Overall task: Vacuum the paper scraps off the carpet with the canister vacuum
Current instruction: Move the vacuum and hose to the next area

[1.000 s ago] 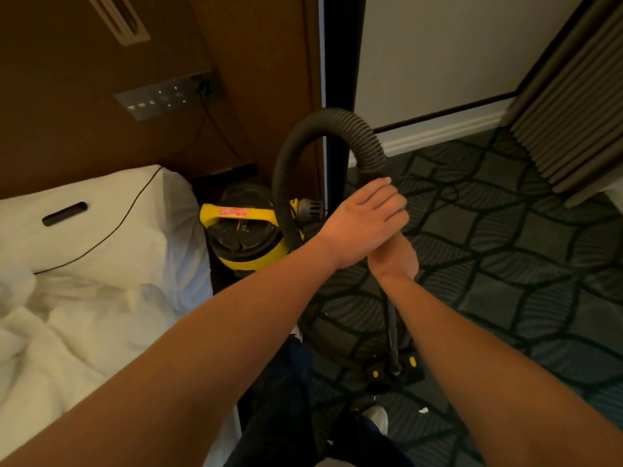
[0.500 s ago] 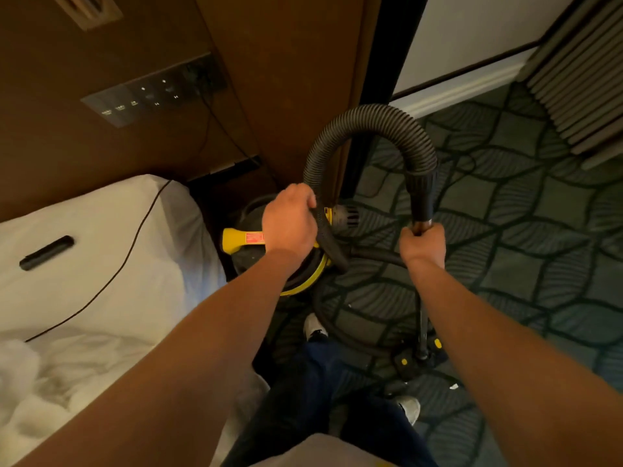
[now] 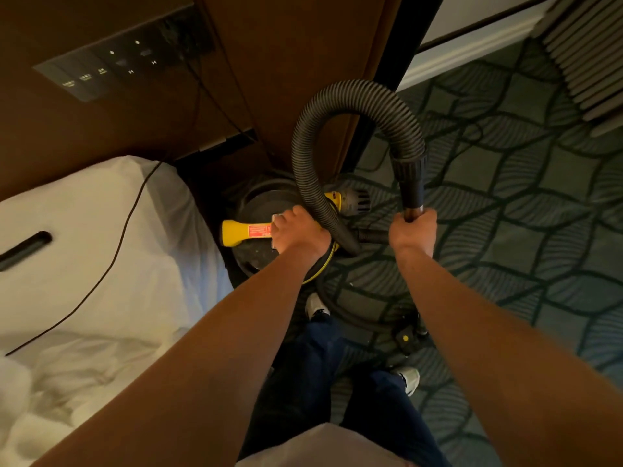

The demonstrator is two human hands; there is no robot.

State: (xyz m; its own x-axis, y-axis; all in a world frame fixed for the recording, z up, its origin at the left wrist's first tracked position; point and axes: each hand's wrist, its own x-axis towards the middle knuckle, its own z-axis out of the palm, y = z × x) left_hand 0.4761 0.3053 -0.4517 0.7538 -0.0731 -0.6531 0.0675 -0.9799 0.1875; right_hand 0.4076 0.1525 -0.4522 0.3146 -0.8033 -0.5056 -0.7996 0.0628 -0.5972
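Head view, left hand lowered, seemingly gripping handle

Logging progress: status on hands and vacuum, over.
Left hand grips yellow handle of canister vacuum. Right hand grips wand, floor head on carpet. Hose arches between hands; dark loop lies by the feet.

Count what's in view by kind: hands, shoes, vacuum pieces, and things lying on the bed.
Hands: 2, left hand, right hand
Shoes: 2, far shoe, near shoe
Vacuum pieces: 4, canister, hose, wand, floor nozzle
On the bed: 2, dark bar-shaped object, cable
Total: 10
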